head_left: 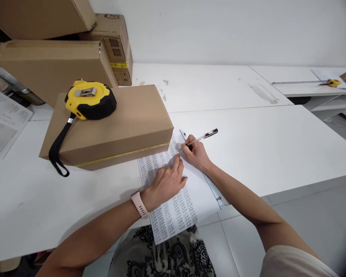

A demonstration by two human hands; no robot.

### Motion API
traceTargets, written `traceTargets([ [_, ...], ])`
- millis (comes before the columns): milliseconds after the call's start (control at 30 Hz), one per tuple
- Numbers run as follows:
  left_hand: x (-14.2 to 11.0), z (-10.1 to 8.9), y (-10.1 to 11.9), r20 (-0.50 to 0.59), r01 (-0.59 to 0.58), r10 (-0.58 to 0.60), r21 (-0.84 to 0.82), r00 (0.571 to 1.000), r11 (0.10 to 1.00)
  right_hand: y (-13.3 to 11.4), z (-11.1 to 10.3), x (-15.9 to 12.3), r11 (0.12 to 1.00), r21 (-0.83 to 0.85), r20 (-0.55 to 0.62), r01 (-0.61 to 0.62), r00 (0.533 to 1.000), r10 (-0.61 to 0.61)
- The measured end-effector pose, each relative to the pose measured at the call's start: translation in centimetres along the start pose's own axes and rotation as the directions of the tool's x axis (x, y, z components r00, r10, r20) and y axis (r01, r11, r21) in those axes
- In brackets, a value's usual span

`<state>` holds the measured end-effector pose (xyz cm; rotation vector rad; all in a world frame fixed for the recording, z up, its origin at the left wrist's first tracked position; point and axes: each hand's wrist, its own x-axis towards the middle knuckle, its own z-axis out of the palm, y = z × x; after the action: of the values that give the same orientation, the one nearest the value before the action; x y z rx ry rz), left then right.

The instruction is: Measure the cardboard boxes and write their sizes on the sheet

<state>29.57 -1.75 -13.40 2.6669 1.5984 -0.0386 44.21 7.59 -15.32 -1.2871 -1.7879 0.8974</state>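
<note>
Pen [202,137], one: clamped between the thumb and fingers of the right hand [198,156], over the upper right of the sheet; whether its tip touched could not be told. Judged light, stiff and a little slick; best held low on the barrel.

Sheet [174,217], one, bearing columns of small marks: on the table [253,150], partly beneath the near carton [127,115], its lower end jutting past the edge. Judged limp and easily creased (the overhang especially), best pinned flat or taken by a side margin. The left hand [167,181] lay palm down across it, holding nothing. Whether the blank paper alongside was a second leaf could not be told.

Tape measures, two: one on the near carton [89,100], one at far right [333,82].

Cartons, at least five.

Watch [140,204], one, left wrist.
</note>
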Motion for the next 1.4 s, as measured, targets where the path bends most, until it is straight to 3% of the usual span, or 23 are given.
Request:
traceTargets([
  [1400,-0.03,0.09,-0.06,-0.021,-0.002,0.002,0.003,1.000,1.000,-0.08,-0.09,0.02,0.999,-0.039,-0.012,-0.003,1.000,0.002],
])
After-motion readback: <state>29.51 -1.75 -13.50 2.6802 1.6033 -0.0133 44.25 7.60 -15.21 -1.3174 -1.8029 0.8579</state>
